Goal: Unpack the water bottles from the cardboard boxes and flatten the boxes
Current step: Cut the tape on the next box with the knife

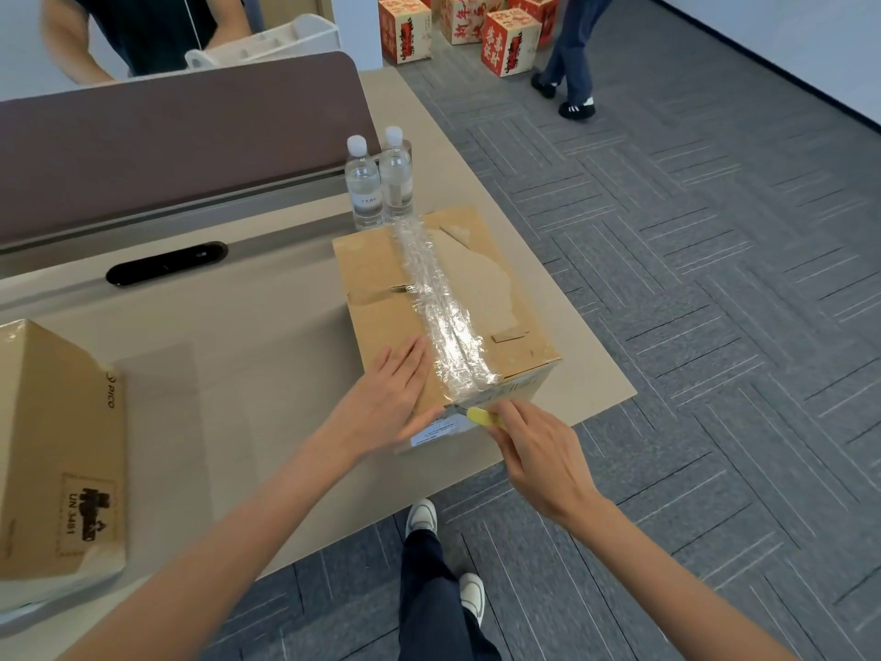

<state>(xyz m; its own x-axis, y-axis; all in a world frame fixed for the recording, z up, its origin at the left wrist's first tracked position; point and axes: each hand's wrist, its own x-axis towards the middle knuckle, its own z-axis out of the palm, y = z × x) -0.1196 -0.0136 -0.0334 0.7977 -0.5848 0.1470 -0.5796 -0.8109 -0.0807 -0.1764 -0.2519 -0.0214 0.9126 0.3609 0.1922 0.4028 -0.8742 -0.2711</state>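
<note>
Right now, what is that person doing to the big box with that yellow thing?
A person is opening a cardboard box. Their left hand presses flat on its top, and their right hand holds a yellow box cutter at the near end of the clear tape. The box is taped shut. Two water bottles stand behind it on the table, and a second cardboard box sits at the left.

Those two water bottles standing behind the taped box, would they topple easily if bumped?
Probably fairly easily: the water bottles are tall and narrow, standing upright. They look full, so likely heavy for their size. Once down, their round bodies would probably roll on the flat table.
</note>
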